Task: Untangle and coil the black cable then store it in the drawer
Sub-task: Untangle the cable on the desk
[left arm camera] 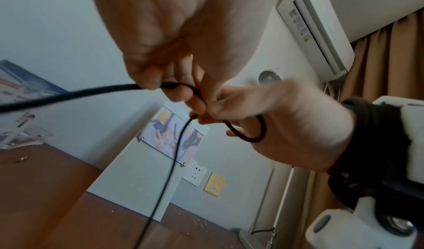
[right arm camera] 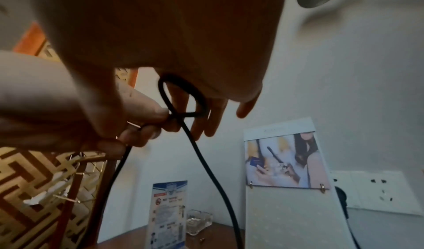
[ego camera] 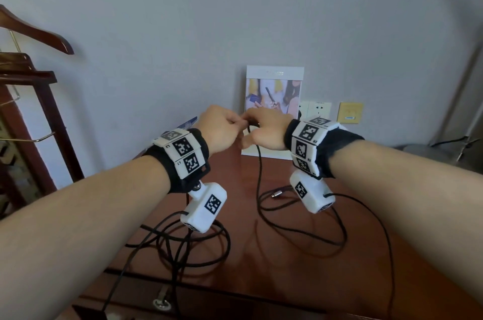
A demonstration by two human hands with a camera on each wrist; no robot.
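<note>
While most of the black cable (ego camera: 264, 217) lies in loose tangled loops on the wooden table (ego camera: 287, 267), only a short part is held up between the left hand (ego camera: 219, 129) and the right hand (ego camera: 264, 127); the coiling is judged as just begun, and the drawer (ego camera: 167, 301) at the near edge looks closed.

From the left wrist, the cable is pinched by curled left fingers (left arm camera: 160, 79).

From the right wrist, a small loop (right arm camera: 183, 97) is seen under the right palm, its grip partly hidden.
</note>
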